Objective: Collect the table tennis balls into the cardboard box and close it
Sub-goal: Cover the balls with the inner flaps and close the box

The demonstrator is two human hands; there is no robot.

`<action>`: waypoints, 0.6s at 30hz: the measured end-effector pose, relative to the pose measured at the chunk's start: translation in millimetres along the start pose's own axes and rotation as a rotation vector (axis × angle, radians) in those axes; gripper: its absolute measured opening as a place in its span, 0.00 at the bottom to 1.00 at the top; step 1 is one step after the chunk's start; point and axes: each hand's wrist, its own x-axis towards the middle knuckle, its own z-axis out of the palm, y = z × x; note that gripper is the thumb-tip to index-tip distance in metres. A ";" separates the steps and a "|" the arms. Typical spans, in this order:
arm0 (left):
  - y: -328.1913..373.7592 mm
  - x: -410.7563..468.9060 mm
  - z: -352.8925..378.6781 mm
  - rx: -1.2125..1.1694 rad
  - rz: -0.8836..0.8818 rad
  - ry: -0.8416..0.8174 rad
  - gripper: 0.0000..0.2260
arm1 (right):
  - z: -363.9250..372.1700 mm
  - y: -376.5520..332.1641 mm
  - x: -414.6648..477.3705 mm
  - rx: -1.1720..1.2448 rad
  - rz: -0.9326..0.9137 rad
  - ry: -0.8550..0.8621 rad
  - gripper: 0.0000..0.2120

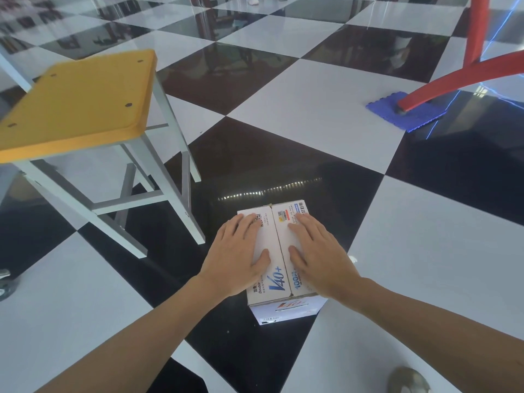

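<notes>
The cardboard box (279, 279) sits on the floor (312, 109), near and about centre, mostly on a black tile with its near right corner over a white one. Both top flaps are down and meet along a middle seam. The left hand (235, 256) lies flat on the left flap (268, 236) and the right hand (320, 256) flat on the right flap (285, 215), fingers straight, pressing rather than gripping anything. I can't see any balls, so my guess is they're all inside.

Main risk, I reckon: there's no tape or tuck that I can see on that seam, so the flaps could spring up once the pressure comes off. The glossy tiles also look slick, so a lopsided push might skate the box away.

Room-wise, the yellow stool (79, 103) has a leg near the box's left side. Right and far there's plenty of bare floor, and the red leg (453, 80) on its blue mat (411, 114) is well apart.
</notes>
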 end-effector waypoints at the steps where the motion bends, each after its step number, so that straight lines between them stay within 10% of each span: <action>1: 0.6 0.8 -2.5 0.006 0.007 0.017 0.30 | -3.1 0.8 -0.6 -0.018 -0.012 0.001 0.24; 18: 13.3 0.0 18.9 -0.027 -0.016 -0.068 0.35 | 4.2 11.6 -8.1 -0.094 -0.028 -0.106 0.35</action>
